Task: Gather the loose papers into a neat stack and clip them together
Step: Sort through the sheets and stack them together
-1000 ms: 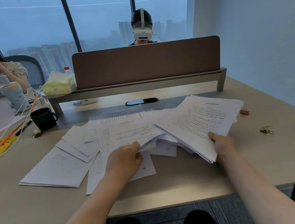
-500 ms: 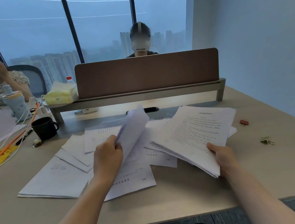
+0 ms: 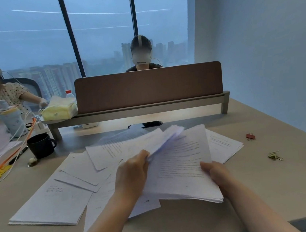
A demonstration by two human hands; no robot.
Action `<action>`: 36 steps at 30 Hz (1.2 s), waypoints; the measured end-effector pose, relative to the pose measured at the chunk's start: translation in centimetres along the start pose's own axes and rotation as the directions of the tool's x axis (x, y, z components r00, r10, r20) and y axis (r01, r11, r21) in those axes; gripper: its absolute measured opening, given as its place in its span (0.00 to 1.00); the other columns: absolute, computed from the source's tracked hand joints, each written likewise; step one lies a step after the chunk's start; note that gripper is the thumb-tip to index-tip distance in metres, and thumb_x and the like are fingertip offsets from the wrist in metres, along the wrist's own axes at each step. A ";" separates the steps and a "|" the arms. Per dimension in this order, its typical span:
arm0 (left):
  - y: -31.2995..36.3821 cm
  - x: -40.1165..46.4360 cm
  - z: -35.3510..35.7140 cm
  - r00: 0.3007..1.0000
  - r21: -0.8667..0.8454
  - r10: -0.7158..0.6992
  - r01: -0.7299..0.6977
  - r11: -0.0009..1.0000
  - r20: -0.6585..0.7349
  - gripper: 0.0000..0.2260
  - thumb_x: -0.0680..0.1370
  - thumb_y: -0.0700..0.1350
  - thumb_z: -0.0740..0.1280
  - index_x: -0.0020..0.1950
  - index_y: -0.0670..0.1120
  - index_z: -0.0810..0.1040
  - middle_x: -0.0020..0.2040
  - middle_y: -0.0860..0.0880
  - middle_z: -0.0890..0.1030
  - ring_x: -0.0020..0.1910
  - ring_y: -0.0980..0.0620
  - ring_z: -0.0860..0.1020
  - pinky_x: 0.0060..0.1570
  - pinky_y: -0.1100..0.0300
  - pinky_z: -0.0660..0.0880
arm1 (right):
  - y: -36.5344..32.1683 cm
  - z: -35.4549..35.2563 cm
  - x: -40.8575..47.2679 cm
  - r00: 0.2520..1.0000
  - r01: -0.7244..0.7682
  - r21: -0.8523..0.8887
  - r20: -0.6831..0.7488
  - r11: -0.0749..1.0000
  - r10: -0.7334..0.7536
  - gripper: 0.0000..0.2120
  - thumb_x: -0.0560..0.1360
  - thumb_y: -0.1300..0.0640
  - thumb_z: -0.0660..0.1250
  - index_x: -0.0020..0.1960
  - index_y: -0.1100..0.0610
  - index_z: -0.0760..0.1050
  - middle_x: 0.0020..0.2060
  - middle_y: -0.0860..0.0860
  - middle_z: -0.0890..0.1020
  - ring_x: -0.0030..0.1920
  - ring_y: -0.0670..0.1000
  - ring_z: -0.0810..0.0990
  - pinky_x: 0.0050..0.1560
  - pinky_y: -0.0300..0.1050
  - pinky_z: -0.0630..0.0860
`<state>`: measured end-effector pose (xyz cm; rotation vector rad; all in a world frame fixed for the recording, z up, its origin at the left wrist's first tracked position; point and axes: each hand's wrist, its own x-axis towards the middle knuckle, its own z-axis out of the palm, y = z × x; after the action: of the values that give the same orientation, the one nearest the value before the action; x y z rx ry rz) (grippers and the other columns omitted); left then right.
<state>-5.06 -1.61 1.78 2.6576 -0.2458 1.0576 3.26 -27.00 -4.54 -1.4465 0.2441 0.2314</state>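
Gripping a few sheets [image 3: 162,139] in my left hand [image 3: 131,172], I lay them over the thick stack [image 3: 181,171] that my right hand [image 3: 217,173] holds by its near right corner, thumb on top and fingers hidden beneath. My left fingers are curled round the near edge of those sheets, which are blurred and bowed in the air above the stack. The stack is tilted, its near edge off the desk [image 3: 271,188], and its edges are fanned rather than square. More loose papers [image 3: 75,182] lie spread on the desk to my left, overlapping one another, with another sheet [image 3: 224,144] poking out behind the stack on the right. The risks, as I judge them: the added sheets could slide off the slanted stack if I release them before they settle, and my one-corner hold on the right could let lower pages slip and spill. The red clip [image 3: 250,136] and the gold clips [image 3: 275,155] lie well apart on my right, untouched, so clipping before squaring the edges would lock in a crooked bundle.
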 end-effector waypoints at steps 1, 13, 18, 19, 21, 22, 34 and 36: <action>0.3 -0.3 0.6 1.000 0.006 0.019 -0.019 1.000 0.019 0.05 0.72 0.39 0.74 0.41 0.45 0.79 0.28 0.50 0.80 0.21 0.49 0.76 0.22 0.64 0.65 | -0.1 0.1 -0.1 1.000 -0.008 0.014 -0.010 1.000 0.008 0.08 0.80 0.61 0.62 0.52 0.63 0.78 0.48 0.59 0.84 0.49 0.61 0.83 0.58 0.58 0.77; 0.6 -4.1 5.6 0.977 -0.050 0.150 -0.144 0.988 0.149 0.09 0.61 0.38 0.69 0.37 0.49 0.82 0.29 0.52 0.82 0.24 0.50 0.79 0.18 0.63 0.72 | -1.3 -0.5 0.3 0.995 -0.101 0.170 0.030 0.980 0.097 0.27 0.78 0.34 0.55 0.65 0.52 0.76 0.57 0.58 0.84 0.57 0.62 0.82 0.60 0.62 0.77; 0.7 -4.4 6.1 0.964 -0.072 0.191 -0.181 0.981 0.184 0.10 0.61 0.38 0.69 0.37 0.50 0.81 0.28 0.53 0.80 0.24 0.51 0.77 0.18 0.64 0.69 | -2.2 -0.3 -0.6 0.968 -0.132 0.043 0.219 0.990 0.120 0.21 0.77 0.42 0.66 0.62 0.54 0.78 0.56 0.58 0.84 0.59 0.63 0.81 0.65 0.62 0.73; 0.7 -4.6 6.3 0.961 -0.079 0.209 -0.197 0.977 0.181 0.09 0.62 0.38 0.68 0.38 0.50 0.81 0.29 0.54 0.80 0.24 0.51 0.77 0.19 0.64 0.69 | -2.4 -0.4 -0.7 0.964 -0.147 0.000 0.224 0.989 0.144 0.20 0.76 0.46 0.68 0.62 0.56 0.78 0.55 0.58 0.85 0.58 0.63 0.82 0.64 0.61 0.74; 0.6 -4.8 6.4 0.953 -0.096 0.234 -0.219 0.971 0.193 0.09 0.66 0.40 0.64 0.39 0.51 0.81 0.31 0.54 0.82 0.26 0.51 0.78 0.20 0.64 0.71 | -2.6 -0.4 -0.9 0.942 -0.218 -0.089 0.240 0.972 0.234 0.17 0.75 0.53 0.69 0.61 0.61 0.78 0.53 0.60 0.85 0.55 0.63 0.83 0.56 0.56 0.78; 0.6 -4.9 6.3 0.948 -0.115 0.235 -0.214 0.970 0.215 0.09 0.66 0.40 0.63 0.40 0.51 0.81 0.33 0.54 0.83 0.28 0.51 0.79 0.21 0.63 0.72 | -2.7 -0.3 -0.9 0.931 -0.247 -0.122 0.246 0.961 0.270 0.16 0.75 0.56 0.69 0.60 0.63 0.78 0.52 0.61 0.85 0.54 0.63 0.83 0.52 0.55 0.79; 0.7 -4.1 4.4 0.749 -0.287 0.090 0.138 0.948 0.657 0.34 0.72 0.74 0.50 0.67 0.56 0.75 0.68 0.57 0.75 0.68 0.58 0.70 0.67 0.60 0.65 | -1.8 -0.2 0.2 0.953 -0.237 -0.239 0.132 0.942 0.273 0.13 0.73 0.71 0.67 0.57 0.66 0.78 0.50 0.63 0.85 0.51 0.66 0.84 0.56 0.65 0.78; 0.5 -3.7 4.4 0.803 -0.258 -0.067 0.268 0.928 0.592 0.32 0.73 0.71 0.54 0.70 0.55 0.73 0.72 0.56 0.71 0.72 0.57 0.66 0.70 0.62 0.59 | -1.9 -0.1 -0.1 0.958 -0.225 -0.227 0.124 0.947 0.257 0.12 0.74 0.72 0.67 0.57 0.66 0.77 0.50 0.63 0.85 0.51 0.66 0.84 0.57 0.67 0.77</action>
<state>-5.00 -3.25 -3.72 2.5448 -0.2631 0.1042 3.72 -27.29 -2.70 -1.6001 0.2788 0.5812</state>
